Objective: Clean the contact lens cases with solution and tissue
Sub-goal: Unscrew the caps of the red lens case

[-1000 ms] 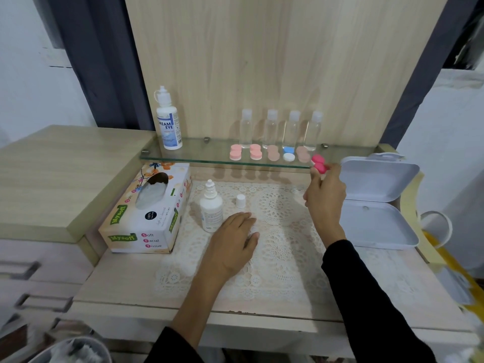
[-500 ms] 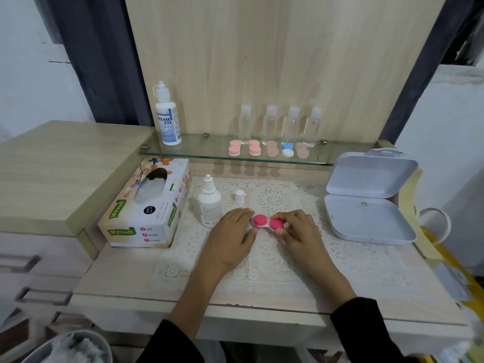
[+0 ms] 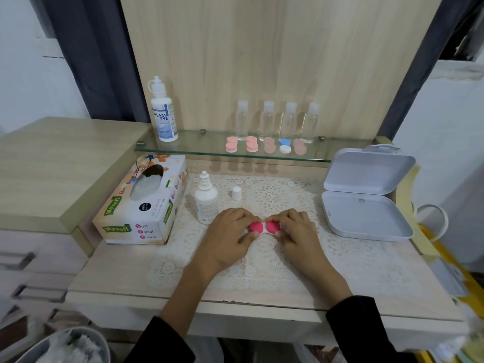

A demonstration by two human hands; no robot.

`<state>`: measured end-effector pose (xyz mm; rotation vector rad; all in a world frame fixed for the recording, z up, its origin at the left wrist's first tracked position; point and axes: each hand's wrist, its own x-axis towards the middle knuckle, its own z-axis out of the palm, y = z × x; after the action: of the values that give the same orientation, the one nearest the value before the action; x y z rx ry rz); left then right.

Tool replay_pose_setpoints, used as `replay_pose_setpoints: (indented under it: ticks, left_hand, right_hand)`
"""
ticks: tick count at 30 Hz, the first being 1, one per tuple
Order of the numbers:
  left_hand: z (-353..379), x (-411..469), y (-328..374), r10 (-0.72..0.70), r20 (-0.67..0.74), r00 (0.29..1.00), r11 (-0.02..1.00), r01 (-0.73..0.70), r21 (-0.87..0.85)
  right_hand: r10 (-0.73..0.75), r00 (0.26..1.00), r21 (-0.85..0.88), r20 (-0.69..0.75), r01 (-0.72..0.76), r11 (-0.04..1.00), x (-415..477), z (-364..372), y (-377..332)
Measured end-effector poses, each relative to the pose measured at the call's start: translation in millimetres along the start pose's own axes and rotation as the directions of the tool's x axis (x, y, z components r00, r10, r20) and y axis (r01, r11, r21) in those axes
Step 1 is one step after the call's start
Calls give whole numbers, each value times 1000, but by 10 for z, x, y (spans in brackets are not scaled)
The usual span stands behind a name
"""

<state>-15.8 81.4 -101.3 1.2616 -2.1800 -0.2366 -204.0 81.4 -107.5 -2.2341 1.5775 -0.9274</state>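
The pink-capped contact lens case (image 3: 264, 227) lay on the lace mat (image 3: 275, 258) at the counter's middle. The left hand (image 3: 230, 237) gripped its left cap, and the right hand (image 3: 296, 234) gripped its right cap. The uncapped solution bottle (image 3: 206, 203) stood just left of them, with the tissue box (image 3: 142, 203) beyond.

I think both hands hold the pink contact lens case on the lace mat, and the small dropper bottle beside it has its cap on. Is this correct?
Not fully. The head view shows the small dropper bottle uncapped; its white cap stands apart on the lace mat. The left hand and right hand do hold the pink contact lens case.
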Motion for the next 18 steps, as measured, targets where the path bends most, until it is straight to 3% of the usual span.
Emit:
replay_pose_setpoints:
  ticks: [11,18]
  left_hand:
    - [38,29,11,-165,-73,984,984,159,-83]
    - [5,-3,39,-56,-33,998,997,54,-61]
  right_hand:
    - [-44,999,-29,-18,43,999,-1,15,8]
    - [-35,999,-30,-37,34,999,-13,19,0]
